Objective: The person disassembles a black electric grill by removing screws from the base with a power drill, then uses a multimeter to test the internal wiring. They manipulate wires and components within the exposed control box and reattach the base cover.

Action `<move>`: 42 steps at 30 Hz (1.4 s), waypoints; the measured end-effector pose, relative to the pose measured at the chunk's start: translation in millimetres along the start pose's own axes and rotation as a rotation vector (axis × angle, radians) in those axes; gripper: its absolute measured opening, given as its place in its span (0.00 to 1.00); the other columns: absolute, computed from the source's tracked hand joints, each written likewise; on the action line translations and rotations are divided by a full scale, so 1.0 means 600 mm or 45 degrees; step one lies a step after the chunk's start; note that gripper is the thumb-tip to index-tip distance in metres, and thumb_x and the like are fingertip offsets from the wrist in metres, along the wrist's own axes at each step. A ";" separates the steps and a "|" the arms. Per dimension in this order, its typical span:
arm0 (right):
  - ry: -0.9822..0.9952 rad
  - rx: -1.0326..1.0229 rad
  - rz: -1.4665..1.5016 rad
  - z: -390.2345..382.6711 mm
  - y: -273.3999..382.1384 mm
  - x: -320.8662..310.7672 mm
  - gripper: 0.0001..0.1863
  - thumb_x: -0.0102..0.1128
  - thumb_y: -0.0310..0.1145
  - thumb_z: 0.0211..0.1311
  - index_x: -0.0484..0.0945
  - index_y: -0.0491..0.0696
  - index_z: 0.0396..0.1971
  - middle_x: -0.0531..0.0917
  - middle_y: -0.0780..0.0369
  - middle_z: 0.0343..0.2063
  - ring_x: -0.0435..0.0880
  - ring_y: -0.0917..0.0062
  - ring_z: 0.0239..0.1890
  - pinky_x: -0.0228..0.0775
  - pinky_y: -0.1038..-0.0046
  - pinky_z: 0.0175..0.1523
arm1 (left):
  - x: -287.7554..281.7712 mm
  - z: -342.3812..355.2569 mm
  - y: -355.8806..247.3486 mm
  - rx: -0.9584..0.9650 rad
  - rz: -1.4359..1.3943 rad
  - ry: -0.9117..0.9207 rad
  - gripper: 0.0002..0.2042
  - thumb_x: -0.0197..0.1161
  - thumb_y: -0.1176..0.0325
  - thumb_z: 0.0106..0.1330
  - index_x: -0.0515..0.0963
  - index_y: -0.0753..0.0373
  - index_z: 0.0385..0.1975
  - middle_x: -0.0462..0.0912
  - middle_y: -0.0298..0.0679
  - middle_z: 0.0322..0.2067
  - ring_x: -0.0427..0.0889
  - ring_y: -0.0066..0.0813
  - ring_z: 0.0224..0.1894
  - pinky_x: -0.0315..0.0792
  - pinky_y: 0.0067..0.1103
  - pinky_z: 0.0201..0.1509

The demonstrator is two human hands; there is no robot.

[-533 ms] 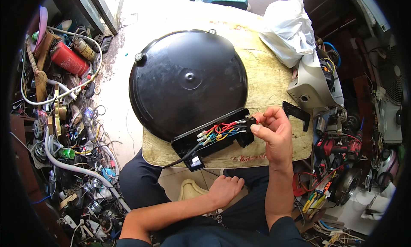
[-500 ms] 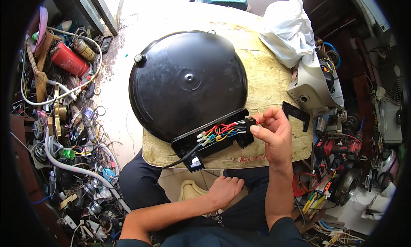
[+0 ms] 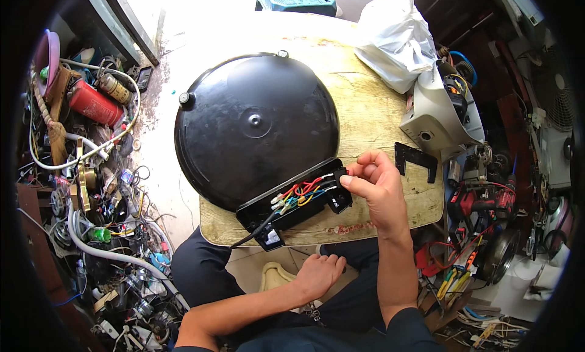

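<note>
A large round black metal pan-like body [image 3: 262, 145] lies on the table with a small knob in its middle. Along its near right edge sits an open black wiring housing [image 3: 291, 196]. Inside it run red, blue and yellow wires [image 3: 301, 192] with crimped connectors, and a black cable [image 3: 253, 232] leaves its left end. My right hand [image 3: 381, 190] pinches the housing's right end between thumb and forefinger, where a bit of red shows. My left hand [image 3: 320, 276] rests low over my lap, fingers curled; its palm is hidden.
To the right lie a black angled bracket [image 3: 415, 162], a grey appliance shell [image 3: 432, 120] and a white plastic bag [image 3: 396, 41]. A red cordless drill [image 3: 484, 199] is beyond the worn wooden table [image 3: 402, 215]. Tangled parts and a red cylinder [image 3: 95, 102] crowd the left floor.
The whole view has shifted slightly, so the table things appear a little further left. My right hand keeps its pinch on the housing's end, and my left hand stays over my lap.
</note>
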State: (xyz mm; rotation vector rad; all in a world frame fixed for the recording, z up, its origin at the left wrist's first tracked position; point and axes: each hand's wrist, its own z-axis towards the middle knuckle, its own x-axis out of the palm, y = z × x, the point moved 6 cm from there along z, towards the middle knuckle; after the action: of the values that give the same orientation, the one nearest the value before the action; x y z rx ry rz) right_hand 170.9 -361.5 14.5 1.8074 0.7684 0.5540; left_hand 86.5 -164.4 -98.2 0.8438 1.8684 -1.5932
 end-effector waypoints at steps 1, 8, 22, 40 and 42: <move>0.000 0.019 0.005 0.000 0.000 0.001 0.21 0.74 0.23 0.59 0.73 0.44 0.48 0.83 0.63 0.40 0.81 0.82 0.40 0.75 0.78 0.45 | -0.001 0.000 0.000 0.001 0.004 -0.004 0.15 0.62 0.66 0.68 0.78 0.60 0.52 0.85 0.37 0.40 0.89 0.36 0.44 0.78 0.31 0.45; -0.005 -0.006 0.071 0.017 -0.020 -0.006 0.29 0.76 0.20 0.55 0.72 0.42 0.56 0.78 0.60 0.50 0.80 0.75 0.52 0.78 0.73 0.60 | -0.003 -0.002 0.001 0.010 -0.020 -0.034 0.14 0.61 0.67 0.68 0.78 0.60 0.52 0.84 0.37 0.39 0.89 0.36 0.43 0.77 0.31 0.45; 0.219 -1.231 -0.917 -0.084 0.107 0.121 0.18 0.73 0.18 0.49 0.84 0.43 0.42 0.86 0.56 0.45 0.83 0.56 0.52 0.76 0.56 0.61 | -0.014 -0.010 -0.003 0.001 0.001 -0.132 0.10 0.61 0.68 0.68 0.79 0.60 0.47 0.84 0.36 0.38 0.87 0.35 0.40 0.75 0.30 0.42; 1.042 -1.662 -1.898 -0.128 0.116 0.286 0.15 0.64 0.33 0.53 0.84 0.44 0.41 0.83 0.64 0.41 0.81 0.75 0.42 0.74 0.70 0.51 | -0.022 -0.023 -0.014 0.043 -0.065 -0.283 0.07 0.60 0.66 0.68 0.80 0.60 0.41 0.83 0.38 0.34 0.85 0.35 0.37 0.74 0.34 0.42; 1.039 -1.686 -1.943 -0.129 0.122 0.294 0.15 0.64 0.33 0.53 0.85 0.43 0.41 0.84 0.63 0.42 0.81 0.75 0.42 0.73 0.69 0.52 | -0.032 -0.029 -0.013 0.063 -0.066 -0.390 0.04 0.62 0.67 0.66 0.79 0.58 0.37 0.82 0.36 0.30 0.86 0.35 0.33 0.72 0.33 0.37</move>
State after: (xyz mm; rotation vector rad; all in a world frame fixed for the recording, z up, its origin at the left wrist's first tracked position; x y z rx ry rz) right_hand 256.7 -202.0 111.9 -0.4667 1.4925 0.4611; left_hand 92.8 -150.4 -76.1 0.5386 1.6512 -1.6990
